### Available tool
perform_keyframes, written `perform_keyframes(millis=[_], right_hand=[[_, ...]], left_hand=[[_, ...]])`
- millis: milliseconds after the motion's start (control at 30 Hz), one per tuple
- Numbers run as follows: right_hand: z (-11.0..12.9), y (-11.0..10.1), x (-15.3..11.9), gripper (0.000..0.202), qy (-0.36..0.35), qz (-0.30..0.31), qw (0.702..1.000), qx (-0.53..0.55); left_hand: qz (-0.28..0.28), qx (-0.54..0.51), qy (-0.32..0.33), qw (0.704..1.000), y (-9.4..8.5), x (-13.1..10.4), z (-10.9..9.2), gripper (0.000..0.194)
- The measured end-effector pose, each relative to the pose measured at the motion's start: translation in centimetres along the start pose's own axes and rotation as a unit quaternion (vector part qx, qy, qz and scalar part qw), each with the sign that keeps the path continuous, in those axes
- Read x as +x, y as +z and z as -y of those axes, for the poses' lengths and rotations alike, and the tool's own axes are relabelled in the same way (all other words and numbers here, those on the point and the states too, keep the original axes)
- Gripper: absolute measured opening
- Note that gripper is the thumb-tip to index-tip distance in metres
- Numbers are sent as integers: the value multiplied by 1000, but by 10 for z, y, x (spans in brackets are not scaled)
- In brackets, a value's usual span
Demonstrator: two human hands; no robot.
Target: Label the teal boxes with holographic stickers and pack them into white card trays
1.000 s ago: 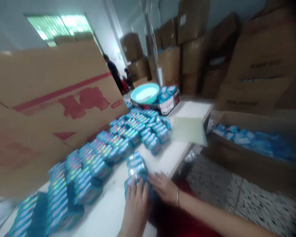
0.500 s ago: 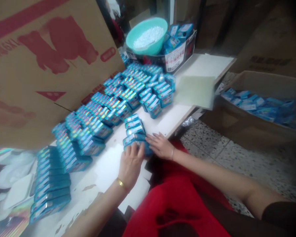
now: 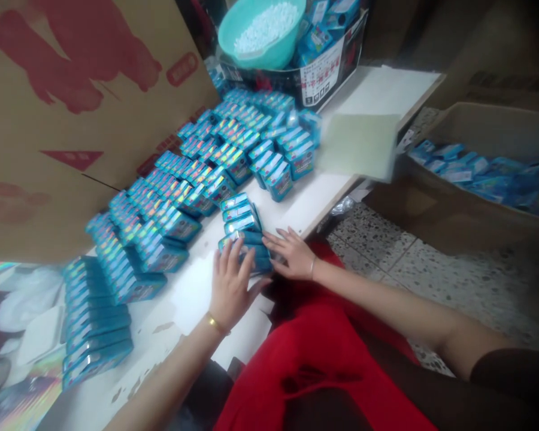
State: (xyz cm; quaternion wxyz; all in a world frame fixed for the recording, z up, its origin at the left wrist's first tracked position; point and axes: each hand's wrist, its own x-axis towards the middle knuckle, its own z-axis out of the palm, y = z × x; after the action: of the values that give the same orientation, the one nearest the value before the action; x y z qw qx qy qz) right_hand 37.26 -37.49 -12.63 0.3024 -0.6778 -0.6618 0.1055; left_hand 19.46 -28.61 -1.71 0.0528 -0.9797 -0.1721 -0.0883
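Several small blue boxes (image 3: 242, 222) stand in a short row near the front edge of the white table (image 3: 193, 293). My left hand (image 3: 233, 272) lies over the near end of this row, its fingers spread and touching the nearest boxes, whose faces it partly hides. At the right end of the same boxes rests my right hand (image 3: 291, 252), fingers stretched out and apart, the tips against their sides. Neither hand is closed round a box. Beyond them, long rows of matching blue boxes (image 3: 175, 224) stand packed side by side.
A large printed carton (image 3: 72, 131) walls off the left. At the back, a turquoise bowl (image 3: 227, 36) of white pieces sits on a box (image 3: 326, 78) of blue packs. A yellowish sheet (image 3: 359, 143) overhangs the right edge. An open carton (image 3: 431, 209) with blue packs stands right.
My left hand has opened out from bent, gripping fingers to spread ones over the near boxes. My right hand stays beside the row. The view has shifted slightly.
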Motion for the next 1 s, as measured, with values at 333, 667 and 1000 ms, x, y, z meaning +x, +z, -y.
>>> perform_keyframes(millis=[333,667,1000], right_hand=[[-4,7,0,64,-7,10,1000,5],[-3,9,-2,62,-3,-14,1000,28],[1,9,3,54,18,6,1000,-12]], left_hand=[[25,-35,7,999,21,20,-22,62],[5,-47,-77,996,19,15,-10,87],[-51,-233,-242,941,13,16,44,51]])
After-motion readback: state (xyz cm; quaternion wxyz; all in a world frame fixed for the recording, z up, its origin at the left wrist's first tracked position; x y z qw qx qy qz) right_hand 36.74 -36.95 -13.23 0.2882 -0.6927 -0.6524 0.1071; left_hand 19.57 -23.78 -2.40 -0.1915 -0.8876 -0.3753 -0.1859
